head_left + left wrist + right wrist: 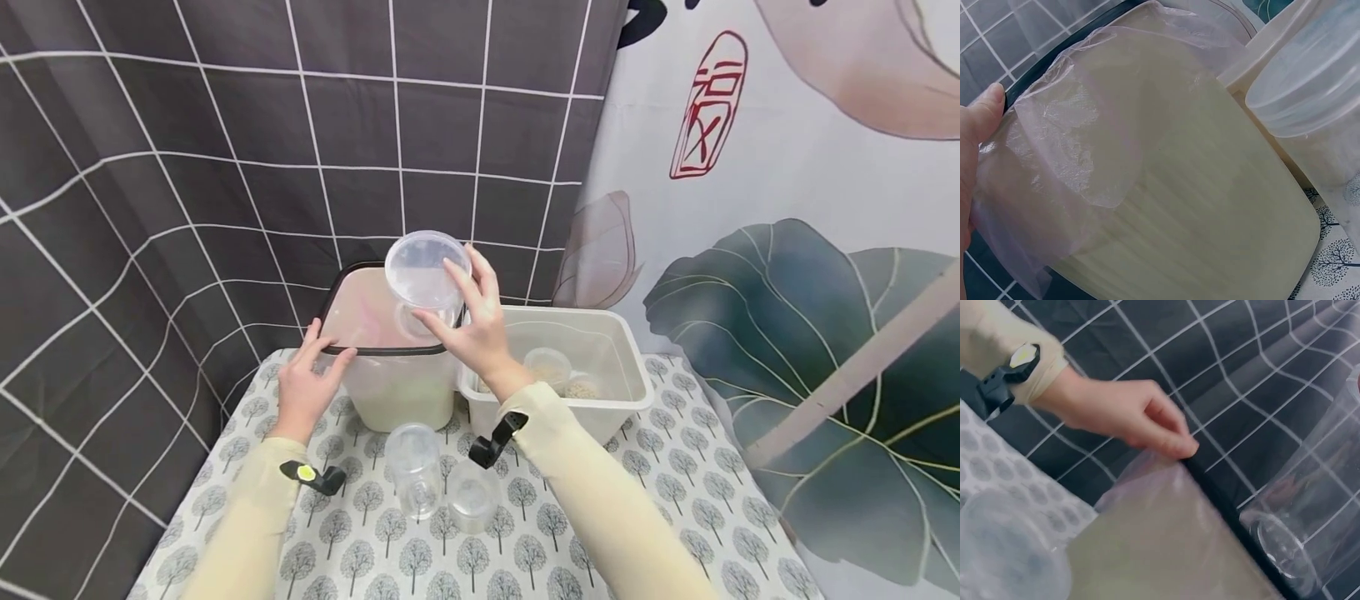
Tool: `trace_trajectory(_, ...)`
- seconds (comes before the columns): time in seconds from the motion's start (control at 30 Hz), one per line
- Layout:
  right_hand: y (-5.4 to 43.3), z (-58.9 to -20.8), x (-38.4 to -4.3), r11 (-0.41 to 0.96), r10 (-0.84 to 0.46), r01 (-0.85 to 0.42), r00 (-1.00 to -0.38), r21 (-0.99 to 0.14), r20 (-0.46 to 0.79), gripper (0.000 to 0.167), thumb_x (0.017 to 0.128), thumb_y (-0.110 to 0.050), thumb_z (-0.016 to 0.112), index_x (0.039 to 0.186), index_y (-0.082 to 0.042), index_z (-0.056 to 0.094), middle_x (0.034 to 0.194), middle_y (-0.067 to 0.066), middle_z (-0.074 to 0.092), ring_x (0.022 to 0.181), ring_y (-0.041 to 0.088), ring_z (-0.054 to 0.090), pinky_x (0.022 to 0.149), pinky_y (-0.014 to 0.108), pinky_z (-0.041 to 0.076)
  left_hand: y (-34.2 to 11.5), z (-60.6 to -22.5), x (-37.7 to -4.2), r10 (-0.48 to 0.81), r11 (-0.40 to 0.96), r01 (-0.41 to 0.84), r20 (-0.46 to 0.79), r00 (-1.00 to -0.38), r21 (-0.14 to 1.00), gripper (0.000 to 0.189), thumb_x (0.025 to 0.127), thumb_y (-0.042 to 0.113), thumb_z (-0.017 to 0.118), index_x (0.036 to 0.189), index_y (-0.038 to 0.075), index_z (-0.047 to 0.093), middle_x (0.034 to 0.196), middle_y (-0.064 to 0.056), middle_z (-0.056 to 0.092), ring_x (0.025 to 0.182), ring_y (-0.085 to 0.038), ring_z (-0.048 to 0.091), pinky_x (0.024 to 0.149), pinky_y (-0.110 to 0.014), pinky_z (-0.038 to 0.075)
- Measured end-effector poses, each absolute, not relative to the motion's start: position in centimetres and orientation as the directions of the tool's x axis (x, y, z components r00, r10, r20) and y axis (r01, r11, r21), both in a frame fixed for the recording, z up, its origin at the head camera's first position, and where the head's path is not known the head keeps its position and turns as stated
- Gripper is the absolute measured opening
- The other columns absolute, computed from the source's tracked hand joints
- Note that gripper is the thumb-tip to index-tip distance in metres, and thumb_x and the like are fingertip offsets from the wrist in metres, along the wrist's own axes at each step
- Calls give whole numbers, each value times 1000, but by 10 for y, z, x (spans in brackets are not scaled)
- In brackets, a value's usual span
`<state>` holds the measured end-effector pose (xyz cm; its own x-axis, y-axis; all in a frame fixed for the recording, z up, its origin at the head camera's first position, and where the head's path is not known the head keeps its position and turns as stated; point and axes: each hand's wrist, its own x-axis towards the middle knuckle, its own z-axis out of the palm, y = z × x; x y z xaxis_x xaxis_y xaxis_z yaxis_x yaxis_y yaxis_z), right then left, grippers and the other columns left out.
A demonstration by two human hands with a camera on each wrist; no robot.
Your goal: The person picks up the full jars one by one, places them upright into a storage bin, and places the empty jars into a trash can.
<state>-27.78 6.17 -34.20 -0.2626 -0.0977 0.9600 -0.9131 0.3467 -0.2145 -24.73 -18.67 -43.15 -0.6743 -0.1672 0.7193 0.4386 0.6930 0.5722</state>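
Note:
Over the back right of a pale trash can (pixel 397 392), my right hand (pixel 480 333) grips a clear plastic jar (pixel 423 271), its round, cloudy lid tilted up toward the head camera. In the right wrist view the see-through jar (pixel 1300 531) overlaps the can's dark rim. My left hand (pixel 307 387) pinches that rim at the near left corner, thumb outside. A thin, pinkish plastic bag (pixel 1079 137) lines the can and folds down over its outside. The left thumb (pixel 988 112) shows at the rim in the left wrist view.
Two more clear lidded jars, a tall one (pixel 415 475) and a short one (pixel 472 496), stand on the tree-print tablecloth (pixel 360 558) in front. Right of the can, a white bin (pixel 592 342) holds a jar and grainy beige contents. Grid-patterned curtain (pixel 345 125) hangs close behind.

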Motion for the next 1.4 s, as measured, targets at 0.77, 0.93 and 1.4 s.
trace_trajectory(0.77,74,-405,-277,443,-188,-834,-446,-329,875,31,76,-3,73,104,5,62,122,29,47,114,36,49,96,37,42,-187,-434,-247,-171,692,423,702,-691,585,32,77,26,77,100,6,68,136,-10,48,112,-38,53,84,-52,46)
trace_trajectory(0.93,82,-409,-274,455,-197,-828,-452,-328,870,28,77,-3,72,102,5,63,121,25,49,114,32,49,98,32,40,-188,-431,-247,-171,690,438,718,-675,576,31,76,24,77,99,5,68,135,-12,49,112,-39,54,85,-52,45)
trace_trajectory(1.4,96,-417,-260,436,-180,-830,-460,-349,869,25,79,-4,69,103,3,63,118,23,52,110,32,52,98,34,40,-188,-431,-245,-177,686,417,693,-698,596,32,76,28,77,98,6,68,136,-11,49,114,-37,53,89,-50,44)
